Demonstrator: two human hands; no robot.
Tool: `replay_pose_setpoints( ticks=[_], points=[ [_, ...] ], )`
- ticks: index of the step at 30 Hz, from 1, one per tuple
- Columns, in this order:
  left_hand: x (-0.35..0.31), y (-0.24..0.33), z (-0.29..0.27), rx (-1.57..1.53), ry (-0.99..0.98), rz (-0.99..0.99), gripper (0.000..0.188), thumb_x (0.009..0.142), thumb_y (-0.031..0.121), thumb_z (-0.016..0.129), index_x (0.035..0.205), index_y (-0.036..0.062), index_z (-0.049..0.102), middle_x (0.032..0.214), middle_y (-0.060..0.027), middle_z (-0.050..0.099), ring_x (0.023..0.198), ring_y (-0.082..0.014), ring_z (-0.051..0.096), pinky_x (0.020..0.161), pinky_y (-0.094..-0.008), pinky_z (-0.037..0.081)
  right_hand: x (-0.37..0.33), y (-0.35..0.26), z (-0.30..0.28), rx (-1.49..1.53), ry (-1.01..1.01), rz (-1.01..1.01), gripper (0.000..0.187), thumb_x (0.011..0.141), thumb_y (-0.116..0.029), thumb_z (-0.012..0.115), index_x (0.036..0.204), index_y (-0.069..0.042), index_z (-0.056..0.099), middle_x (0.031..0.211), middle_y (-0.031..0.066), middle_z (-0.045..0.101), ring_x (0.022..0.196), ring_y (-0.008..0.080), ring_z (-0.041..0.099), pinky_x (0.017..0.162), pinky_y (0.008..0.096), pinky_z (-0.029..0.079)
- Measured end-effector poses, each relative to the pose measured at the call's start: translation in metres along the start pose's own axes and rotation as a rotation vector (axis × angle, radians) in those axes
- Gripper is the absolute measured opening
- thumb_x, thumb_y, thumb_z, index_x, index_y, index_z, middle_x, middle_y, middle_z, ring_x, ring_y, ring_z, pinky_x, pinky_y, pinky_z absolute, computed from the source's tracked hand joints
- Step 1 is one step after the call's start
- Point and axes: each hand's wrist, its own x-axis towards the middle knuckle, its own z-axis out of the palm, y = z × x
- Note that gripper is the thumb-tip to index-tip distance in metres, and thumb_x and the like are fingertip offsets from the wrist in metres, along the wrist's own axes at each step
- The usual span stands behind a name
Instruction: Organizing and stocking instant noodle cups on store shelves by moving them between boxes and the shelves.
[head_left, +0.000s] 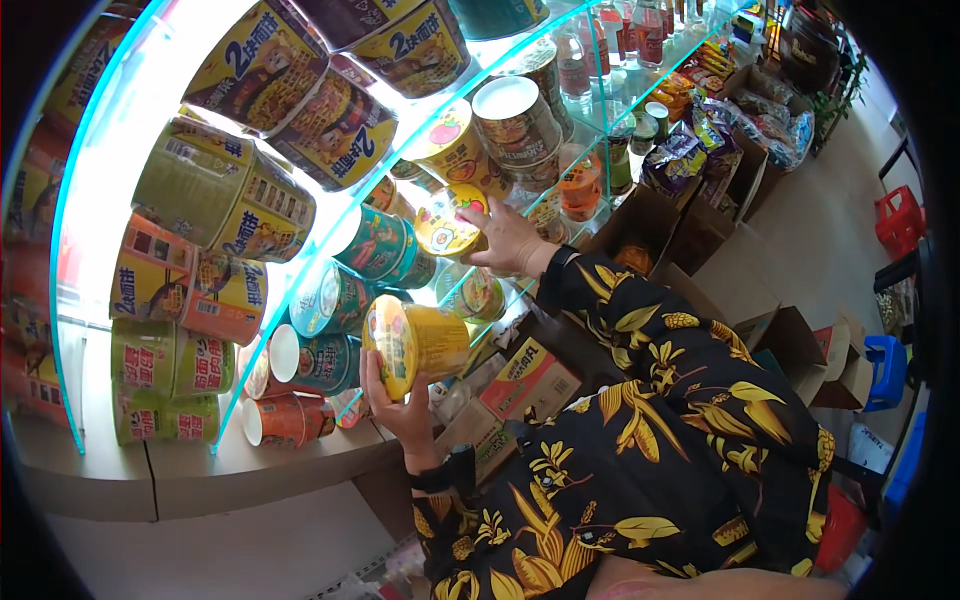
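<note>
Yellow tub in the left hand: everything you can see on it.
The yellow tub is a round, tapered food cup, apparently of paper or plastic, with darker print around its wall. Its round yellow lid looks closed and carries a printed design. It is tipped on its side, lid toward picture left, base toward the right, in front of the lit glass shelving. The left hand holds it at the lid end from below. Whether it touches anything behind it is unclear.

I see one left hand (402, 410), one right hand (508, 240), at least three yellow tubs (435, 340), at least two red plastic things (903, 220), one leafy plant (848, 98), and too many bottles (651, 35) and noodle cups (190, 180) to count
</note>
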Motion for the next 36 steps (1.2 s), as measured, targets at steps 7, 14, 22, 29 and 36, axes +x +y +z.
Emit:
replay_pose_setpoints(
  ticks=[7, 14, 22, 29, 36],
  points=[
    [-0.012, -0.001, -0.011, 0.006, 0.011, -0.010, 0.062, 0.078, 0.014, 0.064, 0.132, -0.0030, 0.038, 0.140, -0.0164, 0.034, 0.127, -0.0261, 0.035, 0.105, -0.0372, 0.029, -0.010, 0.013, 0.001, 0.045, 0.297, -0.128, 0.061, 0.066, -0.047, 0.071, 0.117, -0.016, 0.059, 0.110, 0.0149, 0.055, 0.099, 0.0317, 0.055, 0.086, 0.0370, 0.045],
    [-0.012, 0.010, -0.021, -0.130, 0.106, -0.012, 0.071, 0.077, 0.027, 0.069, 0.132, -0.0049, 0.037, 0.139, -0.0180, 0.036, 0.129, -0.0289, 0.033, 0.106, -0.0392, 0.027, -0.039, 0.018, 0.011, 1.390, -0.078, 0.569, 0.063, 0.076, -0.055, 0.065, 0.117, -0.008, 0.056, 0.114, 0.0125, 0.058, 0.094, 0.0193, 0.061, 0.081, 0.0284, 0.050],
    [-0.011, 0.020, -0.023, -0.104, 0.109, 0.005, 0.075, 0.079, 0.039, 0.066, 0.132, -0.0060, 0.036, 0.138, -0.0188, 0.036, 0.129, -0.0289, 0.033, 0.106, -0.0400, 0.026, -0.039, 0.017, 0.039, 1.853, -0.285, 0.970, 0.071, 0.085, -0.066, 0.039, 0.128, -0.009, 0.038, 0.107, 0.0190, 0.058, 0.096, 0.0221, 0.061, 0.078, 0.0296, 0.051],
    [-0.015, 0.025, -0.027, -0.067, 0.113, 0.011, 0.077, 0.079, 0.042, 0.066, 0.131, -0.0058, 0.037, 0.138, -0.0189, 0.037, 0.130, -0.0298, 0.033, 0.106, -0.0403, 0.026, -0.032, 0.029, 0.066, 1.610, -0.212, 0.959, 0.044, 0.096, -0.044, 0.035, 0.115, -0.006, 0.048, 0.102, 0.0090, 0.063, 0.092, 0.0154, 0.060, 0.072, 0.0259, 0.048],
    [-0.016, 0.020, -0.030, -0.014, 0.052, 0.047, 0.062, 0.086, 0.024, 0.057, 0.135, -0.0053, 0.032, 0.140, -0.0160, 0.035, 0.129, -0.0263, 0.032, 0.106, -0.0372, 0.028, -0.030, 0.021, 0.065, 1.522, -0.181, 0.964, 0.043, 0.095, -0.043, 0.037, 0.110, -0.006, 0.052, 0.101, 0.0082, 0.063, 0.088, 0.0164, 0.060, 0.076, 0.0297, 0.047]
  ],
)
